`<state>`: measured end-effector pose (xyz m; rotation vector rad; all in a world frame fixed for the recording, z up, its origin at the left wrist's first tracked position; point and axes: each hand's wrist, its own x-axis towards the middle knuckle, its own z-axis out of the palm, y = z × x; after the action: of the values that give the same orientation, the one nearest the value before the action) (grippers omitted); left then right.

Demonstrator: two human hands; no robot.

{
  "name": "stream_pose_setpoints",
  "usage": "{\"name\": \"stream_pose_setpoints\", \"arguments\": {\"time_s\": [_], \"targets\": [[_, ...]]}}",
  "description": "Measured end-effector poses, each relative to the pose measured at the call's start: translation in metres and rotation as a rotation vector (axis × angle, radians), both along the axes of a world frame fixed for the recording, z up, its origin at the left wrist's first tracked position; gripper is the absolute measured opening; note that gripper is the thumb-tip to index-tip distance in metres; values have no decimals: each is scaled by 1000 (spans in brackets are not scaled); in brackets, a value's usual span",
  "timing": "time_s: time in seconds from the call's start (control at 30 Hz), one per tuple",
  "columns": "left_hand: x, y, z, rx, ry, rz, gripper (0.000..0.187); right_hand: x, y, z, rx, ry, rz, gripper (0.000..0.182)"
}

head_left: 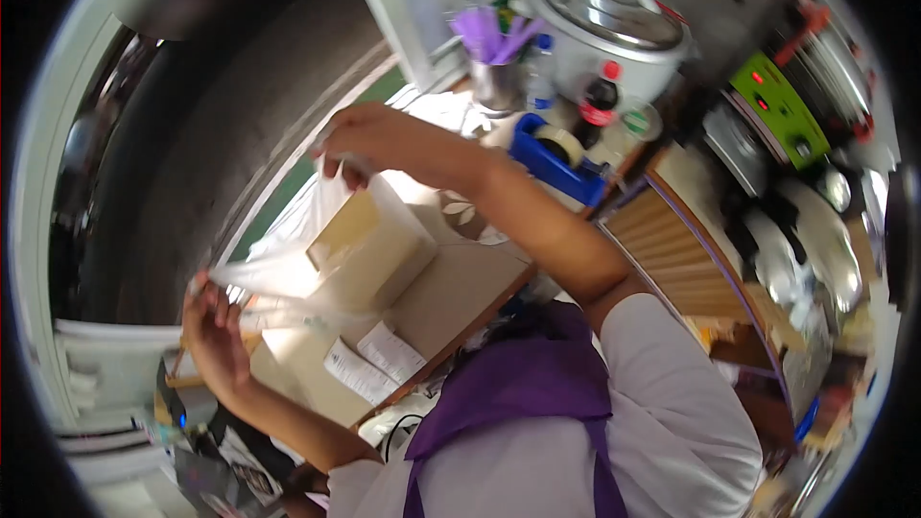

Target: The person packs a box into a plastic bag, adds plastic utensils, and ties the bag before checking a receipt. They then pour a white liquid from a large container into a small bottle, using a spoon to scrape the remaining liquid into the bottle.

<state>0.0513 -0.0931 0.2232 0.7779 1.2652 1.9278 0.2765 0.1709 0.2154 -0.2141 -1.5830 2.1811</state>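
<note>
A thin whitish plastic bag point(271, 270) is stretched between my two hands over the counter. My left hand point(217, 334) is closed on one edge of it, fingers bent at the lower left. Higher up, my right hand point(369, 142) grips the opposite edge with curled fingers. Within or behind the bag's film stands a light brown box point(343, 230); blur and glare hide exactly how far the bag goes around it. Two printed paper slips point(374, 364) lie on the counter point(470, 278) close to the box.
Beyond my right arm are a blue tape dispenser point(556, 158), a cola bottle point(600, 99), a metal cup of purple utensils point(496, 82) and a large rice cooker point(614, 29). A green-panelled appliance point(779, 107) stands far right. An open window ledge point(273, 221) borders the counter.
</note>
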Motion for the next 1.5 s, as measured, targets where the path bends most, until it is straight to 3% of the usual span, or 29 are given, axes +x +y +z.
{"name": "stream_pose_setpoints", "arguments": {"time_s": [0.07,0.13,0.2,0.27,0.33,0.43,0.53,0.63,0.73,0.87,0.9,0.97,1.0,1.07,1.13,1.2,1.23,1.27,1.3,1.33,1.37,1.4,1.43,1.5], "targets": [[4,0,-14,-52,96,83,31,28,-15,-10,668,-200,-472,20],[8,1,-24,-86,157,54,31,75,-49,-6,1122,-239,-986,19],[6,-2,-36,-237,256,70,32,139,-84,21,690,-21,-714,17],[28,4,-38,-352,272,274,32,180,-104,9,355,698,-237,17],[51,13,-38,-353,355,456,39,212,-119,17,444,818,-101,13],[60,18,-47,-358,475,570,42,219,-131,1,588,1149,-336,35],[94,34,-43,-418,496,560,41,264,-129,0,513,1135,-453,24],[135,54,-40,-492,560,579,41,300,-135,-3,468,1147,-846,24],[155,66,-55,-550,624,600,43,367,-85,-25,835,1039,-453,21],[153,66,-69,-660,767,575,45,401,-93,-111,413,493,-420,14],[139,61,-76,-675,804,569,46,408,-94,-147,314,204,-250,19],[95,58,-79,-745,937,564,47,427,-118,-252,486,-70,-118,39],[84,41,-84,-831,1029,572,48,465,-144,-324,305,-710,77,50],[127,45,-85,-694,1474,734,51,490,-112,-390,323,-523,87,45],[222,70,-76,-976,1968,1217,46,471,-66,-361,498,-1383,166,37],[283,84,-98,-210,1746,888,40,427,-29,-423,496,-885,-145,29],[319,86,-124,-127,1415,676,33,391,-16,-410,368,-757,-300,25],[353,74,-153,-327,1345,458,26,350,-11,-405,361,-634,-385,26],[368,59,-204,-296,1419,295,22,317,-3,-399,354,-499,-464,28],[359,43,-213,-440,1173,-480,23,299,7,-390,390,-466,-438,28],[427,74,-206,-527,1231,-288,27,269,22,-378,439,-421,-414,28],[446,74,-201,-571,1108,-411,27,233,39,-361,493,-364,-393,28],[437,54,-258,-451,1077,-541,27,188,55,-335,552,-285,-370,28],[372,72,-237,-477,1195,-332,27,72,79,-260,680,-70,-297,28]]}}
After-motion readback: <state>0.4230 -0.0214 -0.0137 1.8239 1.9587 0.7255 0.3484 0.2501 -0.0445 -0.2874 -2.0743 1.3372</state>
